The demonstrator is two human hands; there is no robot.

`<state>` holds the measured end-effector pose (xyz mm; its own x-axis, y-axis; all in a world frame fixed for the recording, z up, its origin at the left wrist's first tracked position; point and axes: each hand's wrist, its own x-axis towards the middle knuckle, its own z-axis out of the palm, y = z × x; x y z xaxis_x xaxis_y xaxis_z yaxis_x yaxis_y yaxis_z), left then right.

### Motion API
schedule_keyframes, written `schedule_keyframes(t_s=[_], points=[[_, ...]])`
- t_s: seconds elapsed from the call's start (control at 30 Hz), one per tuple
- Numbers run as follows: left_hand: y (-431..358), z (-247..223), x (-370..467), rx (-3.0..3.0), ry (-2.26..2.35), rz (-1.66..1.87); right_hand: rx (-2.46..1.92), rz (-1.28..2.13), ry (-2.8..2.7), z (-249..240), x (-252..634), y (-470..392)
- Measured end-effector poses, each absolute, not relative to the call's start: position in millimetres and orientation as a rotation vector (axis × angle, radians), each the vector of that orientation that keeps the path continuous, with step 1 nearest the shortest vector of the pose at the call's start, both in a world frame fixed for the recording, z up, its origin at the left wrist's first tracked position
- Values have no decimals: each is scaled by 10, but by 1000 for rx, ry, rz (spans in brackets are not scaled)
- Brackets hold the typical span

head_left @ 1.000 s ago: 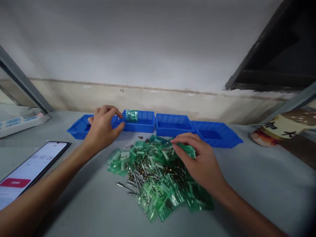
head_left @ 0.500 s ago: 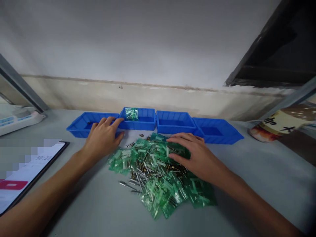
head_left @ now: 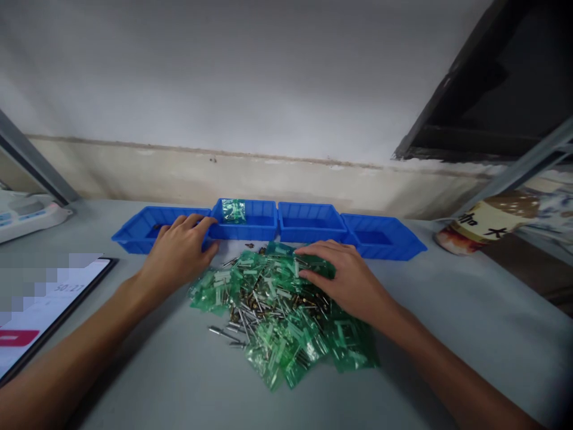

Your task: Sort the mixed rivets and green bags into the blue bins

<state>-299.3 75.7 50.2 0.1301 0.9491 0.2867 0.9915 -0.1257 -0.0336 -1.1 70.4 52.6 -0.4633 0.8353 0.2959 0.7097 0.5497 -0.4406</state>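
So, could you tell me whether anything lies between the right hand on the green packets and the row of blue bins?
Nothing visible does. The right hand rests on the heap of green plastic packets, and only bare grey table separates it from the blue plastic bins.

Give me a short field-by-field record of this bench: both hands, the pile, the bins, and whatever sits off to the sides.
left hand: palm down, fingers reaching the rim of the leftmost blue bin, holding nothing that shows
right hand: flat on the pile of green packets
pile: green packets mixed with loose metal pins, on the grey table
bins: four blue ones in a row behind the pile
second bin: one green packet inside
left side: phone, white device
right side: jar lying down
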Motion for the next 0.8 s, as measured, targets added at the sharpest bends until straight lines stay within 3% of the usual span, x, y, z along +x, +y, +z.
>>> schedule_keyframes(t_s=[0.33, 0.43, 0.57, 0.8], points=[[667, 547, -2911, -2086, -1888, -361, -1079, 671, -2010, 554, -31, 704], [586, 648, -2795, -2138, -1709, -623, -1077, 826, -1785, 564, -52, 693], [408, 719, -2531, -2664, -1480, -1049, -1064, 959, -1642, 591, -130, 607], [207, 576, -2221, -3025, -1815, -1502, -948, 1129, -1633, 608, -275, 385]])
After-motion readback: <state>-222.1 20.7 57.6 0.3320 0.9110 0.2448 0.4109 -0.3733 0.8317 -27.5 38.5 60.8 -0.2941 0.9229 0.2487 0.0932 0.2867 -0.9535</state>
